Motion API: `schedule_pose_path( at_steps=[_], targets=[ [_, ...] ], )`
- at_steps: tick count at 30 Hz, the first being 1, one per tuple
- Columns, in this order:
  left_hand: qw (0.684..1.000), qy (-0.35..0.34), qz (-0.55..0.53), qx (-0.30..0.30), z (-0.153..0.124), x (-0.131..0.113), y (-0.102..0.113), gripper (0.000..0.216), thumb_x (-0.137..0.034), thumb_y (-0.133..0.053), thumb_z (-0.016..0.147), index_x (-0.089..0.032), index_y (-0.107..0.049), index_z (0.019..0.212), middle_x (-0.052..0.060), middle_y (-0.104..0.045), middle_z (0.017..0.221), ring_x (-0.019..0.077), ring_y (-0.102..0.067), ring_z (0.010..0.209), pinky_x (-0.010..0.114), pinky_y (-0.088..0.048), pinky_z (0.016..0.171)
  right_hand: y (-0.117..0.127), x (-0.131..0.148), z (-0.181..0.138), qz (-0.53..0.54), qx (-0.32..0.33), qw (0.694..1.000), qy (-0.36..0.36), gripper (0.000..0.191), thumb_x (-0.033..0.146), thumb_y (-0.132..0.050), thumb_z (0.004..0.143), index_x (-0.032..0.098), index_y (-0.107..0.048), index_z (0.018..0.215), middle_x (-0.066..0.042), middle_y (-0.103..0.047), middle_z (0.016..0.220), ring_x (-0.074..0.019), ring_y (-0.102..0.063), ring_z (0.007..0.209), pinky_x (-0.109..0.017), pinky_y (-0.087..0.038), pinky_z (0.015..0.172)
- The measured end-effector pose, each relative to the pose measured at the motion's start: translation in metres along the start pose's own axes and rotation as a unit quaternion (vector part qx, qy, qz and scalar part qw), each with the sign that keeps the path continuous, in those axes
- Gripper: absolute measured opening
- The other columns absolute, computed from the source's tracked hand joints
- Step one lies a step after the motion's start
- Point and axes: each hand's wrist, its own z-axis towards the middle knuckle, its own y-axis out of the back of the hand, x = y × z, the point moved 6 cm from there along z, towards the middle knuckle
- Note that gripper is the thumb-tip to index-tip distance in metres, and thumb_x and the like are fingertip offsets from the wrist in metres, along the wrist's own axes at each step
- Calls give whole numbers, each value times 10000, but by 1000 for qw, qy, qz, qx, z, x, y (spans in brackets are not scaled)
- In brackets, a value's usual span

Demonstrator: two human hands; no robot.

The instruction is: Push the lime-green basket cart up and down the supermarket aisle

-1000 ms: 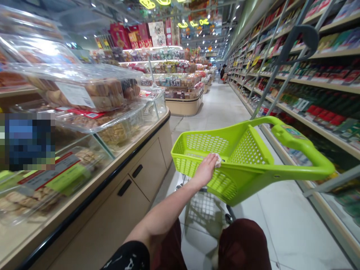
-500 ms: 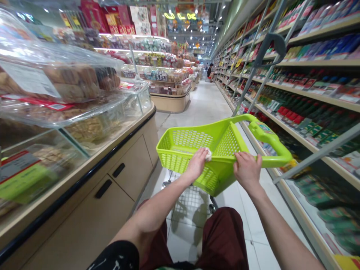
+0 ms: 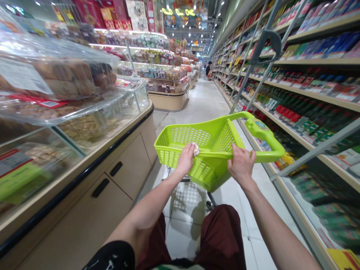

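Note:
A lime-green plastic shopping cart (image 3: 209, 176) with perforated basket walls stands sideways before my knees, its handle (image 3: 271, 155) to the right. My left hand (image 3: 186, 159) is closed on a crumpled white cloth or tissue (image 3: 195, 149), pressed to the near rim of the basket. Farther right, my right hand (image 3: 241, 162) grips the same rim near the handle end, fingers wrapped over it. No goods show inside the basket from here.
On the left, a display counter (image 3: 118, 150) carries clear boxes of baked goods (image 3: 67, 77). Stocked shelves (image 3: 317, 62) run along the right, with a grey metal ladder (image 3: 253, 60) against them. A person (image 3: 208, 70) sits far down the tiled aisle (image 3: 197, 97).
My left hand and the white cloth have slid left along the near rim. My right hand stays on the rim; the view has shifted slightly.

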Motion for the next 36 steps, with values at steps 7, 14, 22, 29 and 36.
schedule_pose_path(
  at_steps=[7,14,22,29,36],
  targets=[
    [989,-142,-41,18,12,-90,-24,438,-91,-329,825,-138,-360,1260,129,-396,1339,195,-258,1300,424,-322,1060,0,11,0,9,7,1000,20,602,166,-420,689,107,-362,1285,-116,-535,1158,-251,-405,1060,-514,-129,998],
    [997,-65,42,11,0,1,-4,411,-66,-344,816,-128,-409,1216,161,-410,1320,219,-284,1288,451,-332,1039,0,12,-1,16,17,999,28,624,170,-431,689,111,-338,1303,-108,-515,1186,-242,-373,1110,-506,-109,1016],
    [999,-30,38,-23,-3,4,-2,402,-66,-351,814,-115,-423,1207,163,-411,1318,213,-295,1283,428,-329,1046,-4,26,5,-20,30,999,35,525,232,-458,724,159,-432,1243,-86,-493,1226,-258,-369,1107,-564,-48,1004],
    [997,-62,34,14,9,-16,-16,464,-47,-347,796,-132,-383,1251,140,-367,1361,201,-220,1316,428,-296,1066,-9,28,12,-34,17,998,41,516,213,-454,731,140,-437,1241,-93,-507,1209,-252,-378,1095,-546,-58,1011],
    [997,38,68,-17,-6,86,24,434,-90,-359,809,-170,-406,1234,99,-369,1368,205,-226,1316,456,-296,1061,-15,29,16,-30,2,999,45,496,200,-448,731,135,-461,1223,-95,-521,1190,-255,-379,1095,-545,-64,1012]
  ],
)
